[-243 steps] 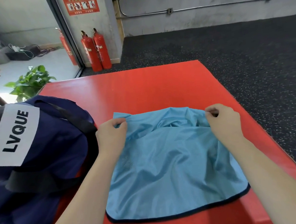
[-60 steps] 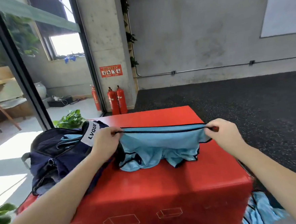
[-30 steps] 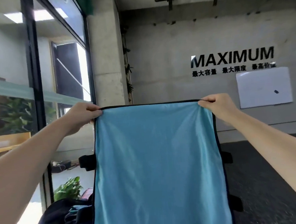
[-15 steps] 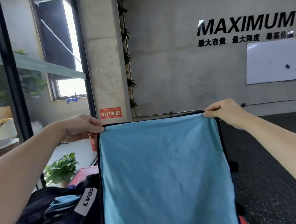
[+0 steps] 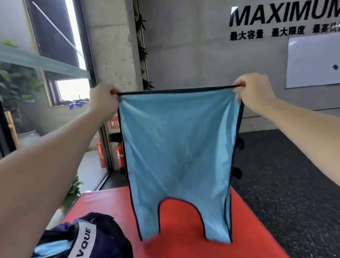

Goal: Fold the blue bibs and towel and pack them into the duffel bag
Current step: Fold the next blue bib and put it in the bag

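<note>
A light blue bib (image 5: 176, 148) with dark trim hangs spread in the air in front of me. My left hand (image 5: 102, 101) pinches its top left corner and my right hand (image 5: 253, 91) pinches its top right corner, the top edge pulled taut between them. The bib's two lower flaps hang just over the red table (image 5: 183, 252). The navy duffel bag (image 5: 96, 244) with a white LVQUE label lies at the table's near left, open, with light blue fabric (image 5: 50, 248) showing inside.
Dark speckled floor (image 5: 288, 171) lies to the right of the table. Red fire extinguishers (image 5: 101, 153) stand by a concrete pillar behind the bib. A green plant (image 5: 73, 194) sits at the left beside the glass wall. A whiteboard (image 5: 319, 60) hangs on the far wall.
Over the last second my head has tilted down, bringing the table and the bib's lower flaps into view. Both hands still hold the bib's top corners, now lower in view.
</note>
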`<state>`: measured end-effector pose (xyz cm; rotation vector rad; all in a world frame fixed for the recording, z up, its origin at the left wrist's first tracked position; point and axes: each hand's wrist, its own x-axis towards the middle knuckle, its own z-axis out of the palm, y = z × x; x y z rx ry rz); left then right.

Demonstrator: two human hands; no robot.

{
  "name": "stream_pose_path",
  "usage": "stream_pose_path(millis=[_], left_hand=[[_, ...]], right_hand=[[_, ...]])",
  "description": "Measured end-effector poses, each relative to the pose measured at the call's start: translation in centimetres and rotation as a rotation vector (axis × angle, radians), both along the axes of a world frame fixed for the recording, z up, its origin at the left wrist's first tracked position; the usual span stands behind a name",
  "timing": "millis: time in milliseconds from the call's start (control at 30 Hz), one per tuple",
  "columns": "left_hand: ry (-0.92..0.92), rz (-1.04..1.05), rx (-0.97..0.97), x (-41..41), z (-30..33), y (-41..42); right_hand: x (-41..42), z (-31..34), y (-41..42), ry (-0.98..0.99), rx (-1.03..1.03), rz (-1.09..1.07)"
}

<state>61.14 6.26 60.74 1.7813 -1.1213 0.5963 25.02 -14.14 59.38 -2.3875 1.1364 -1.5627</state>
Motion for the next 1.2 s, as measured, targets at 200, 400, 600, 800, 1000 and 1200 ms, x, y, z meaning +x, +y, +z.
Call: stream_pose_path(millis=[200,400,600,800,1000,1200], left_hand=[[-0.030,-0.002,-0.204,-1.8,0.4,3.8],[0.077,0.001,0.004,-2.8,-10.2,9.6],[0.188,-0.043,0.261,-7.3,-26.7,16.4],[0.276,-0.096,0.431,-11.0,-38.1,22.3],[0.385,-0.180,0.304,-14.2,-39.2,25.0],[0.474,-0.266,0.260,-15.7,-35.6,25.5]], right_hand=[[0.5,0.8,3.2,-0.133,-0.136,0.066],[-2.3,-7.4,8.4,-0.009,0.079,0.192],[-6.7,-22.3,13.2,0.165,0.341,0.241],[-11.9,-33.8,17.5,0.370,0.473,0.141],[-14.9,-35.5,19.6,0.343,0.571,0.150],[-16.3,-32.3,19.8,0.277,0.603,0.159]])
